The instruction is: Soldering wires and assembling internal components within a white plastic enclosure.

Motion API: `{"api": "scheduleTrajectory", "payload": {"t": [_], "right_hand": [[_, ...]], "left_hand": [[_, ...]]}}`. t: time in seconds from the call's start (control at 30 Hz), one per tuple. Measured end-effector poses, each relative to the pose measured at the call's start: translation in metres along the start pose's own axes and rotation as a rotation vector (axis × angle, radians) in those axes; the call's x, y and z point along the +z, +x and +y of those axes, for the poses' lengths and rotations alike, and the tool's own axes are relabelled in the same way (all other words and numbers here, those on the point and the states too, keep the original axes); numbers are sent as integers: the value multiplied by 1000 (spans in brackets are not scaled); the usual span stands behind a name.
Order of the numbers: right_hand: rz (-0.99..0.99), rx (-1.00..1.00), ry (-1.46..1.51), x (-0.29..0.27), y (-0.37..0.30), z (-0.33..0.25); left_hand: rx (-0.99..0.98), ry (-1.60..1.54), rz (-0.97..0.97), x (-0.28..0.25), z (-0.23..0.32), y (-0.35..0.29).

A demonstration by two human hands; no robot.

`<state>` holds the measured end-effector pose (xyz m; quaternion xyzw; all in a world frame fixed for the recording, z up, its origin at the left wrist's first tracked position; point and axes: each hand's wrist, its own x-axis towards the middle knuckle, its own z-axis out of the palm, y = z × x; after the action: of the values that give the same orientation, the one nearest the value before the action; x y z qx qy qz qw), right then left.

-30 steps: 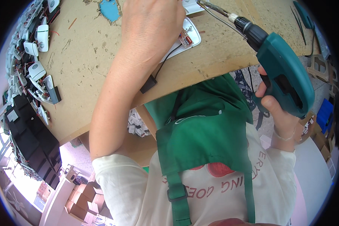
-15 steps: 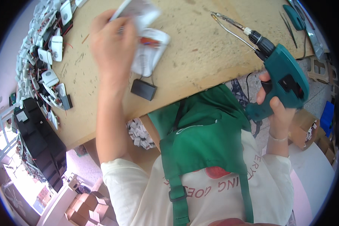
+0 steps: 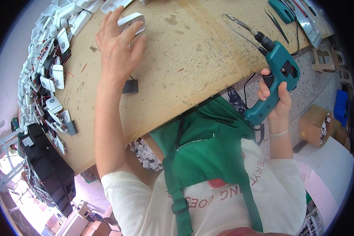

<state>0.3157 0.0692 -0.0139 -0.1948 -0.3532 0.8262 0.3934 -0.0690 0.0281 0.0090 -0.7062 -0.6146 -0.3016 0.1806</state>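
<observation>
My left hand reaches over the bench, palm down, fingers spread. Under and beside its fingers lies a white plastic casing, partly covered by the hand. Just beyond the fingertips is another white shell, cut off by the upper edge. A small black box on a thin wire sits by my left wrist. My right hand is wrapped round the handle of a teal soldering gun, fingers near its black trigger. The gun's metal tip and curved feed tube point over the bench, up and to the left.
White casings with wires pile along the bench's left side, beside a black tray. Tweezers and a teal tool lie at the far right. A carton stands on the floor at right.
My left hand has let go of the white piece it held, and its fingers have spread. The view has shifted. The soldering gun stays in my right hand.
</observation>
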Motion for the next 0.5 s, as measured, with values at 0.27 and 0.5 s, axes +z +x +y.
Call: {"api": "scheduleTrajectory", "payload": {"t": [0.27,0.5], "right_hand": [[231,-288,162,-62,-38,7],[298,-269,24,-94,-30,10]], "left_hand": [[-251,100,210,-61,41,-29],[-497,129,186,-83,74,-92]]}}
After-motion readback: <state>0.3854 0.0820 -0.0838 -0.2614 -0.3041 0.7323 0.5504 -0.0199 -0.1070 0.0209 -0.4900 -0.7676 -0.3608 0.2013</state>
